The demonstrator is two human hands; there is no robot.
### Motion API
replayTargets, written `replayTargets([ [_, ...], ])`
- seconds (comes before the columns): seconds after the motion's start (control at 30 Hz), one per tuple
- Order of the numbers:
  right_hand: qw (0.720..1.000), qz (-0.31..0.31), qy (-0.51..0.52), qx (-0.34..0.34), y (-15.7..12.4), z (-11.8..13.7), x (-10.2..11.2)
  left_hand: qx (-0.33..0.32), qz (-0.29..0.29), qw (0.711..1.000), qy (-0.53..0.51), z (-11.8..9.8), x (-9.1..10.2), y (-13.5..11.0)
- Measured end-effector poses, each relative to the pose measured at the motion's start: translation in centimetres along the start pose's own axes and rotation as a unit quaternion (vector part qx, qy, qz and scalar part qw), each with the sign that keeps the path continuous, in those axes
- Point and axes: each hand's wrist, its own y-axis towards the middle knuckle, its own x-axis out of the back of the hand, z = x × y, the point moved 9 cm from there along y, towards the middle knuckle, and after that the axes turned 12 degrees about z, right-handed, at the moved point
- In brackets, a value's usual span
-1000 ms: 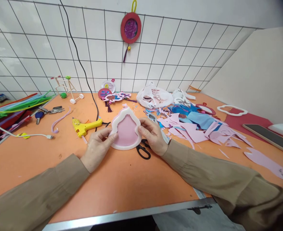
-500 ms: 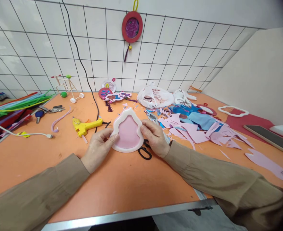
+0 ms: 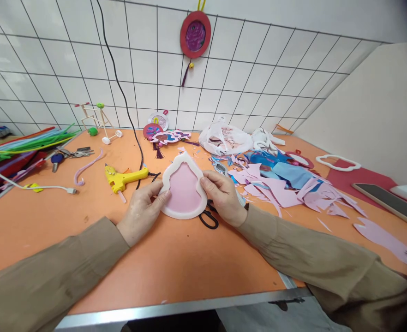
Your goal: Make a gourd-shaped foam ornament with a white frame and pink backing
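Your left hand (image 3: 141,213) pinches one side of the white-rimmed pink piece (image 3: 184,191), thumb in front; your right hand (image 3: 226,197) grips the opposite side, so there it is, held between them over the orange table (image 3: 189,263); black scissor handles (image 3: 209,220) peek out beside your right hand; the yellow glue gun (image 3: 127,178) lies off to the left; pink scraps (image 3: 284,192) sprawl rightward; behind sits a white plastic bag (image 3: 228,138); a red round ornament (image 3: 183,39) hangs on the tiled wall (image 3: 141,69).

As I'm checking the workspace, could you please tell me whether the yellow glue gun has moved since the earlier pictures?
No, the yellow glue gun shows no clear shift either way against the orange table.
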Motion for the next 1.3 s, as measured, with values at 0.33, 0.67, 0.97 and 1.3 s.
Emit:
replayTargets([
  [0.33, 0.993, 0.017, 0.083, -0.079, 0.7, -1.6, -0.6, 0.093, 0.032, 0.99, -0.103, 2.0, -0.6, 0.1],
  [0.67, 0.971, 0.044, 0.139, -0.188, 0.1, -4.2, -1.6, 0.114, 0.049, 0.968, -0.216, 3.4, -1.2, 0.2],
  [0.97, 0.949, 0.039, 0.237, -0.204, 0.1, -5.2, -2.1, 0.107, 0.038, 0.958, -0.263, 3.8, -1.1, 0.2],
  [1.3, 0.972, 0.039, 0.18, -0.146, 0.2, -4.0, -1.7, 0.089, 0.022, 0.954, -0.286, 3.4, -0.8, 0.0],
])
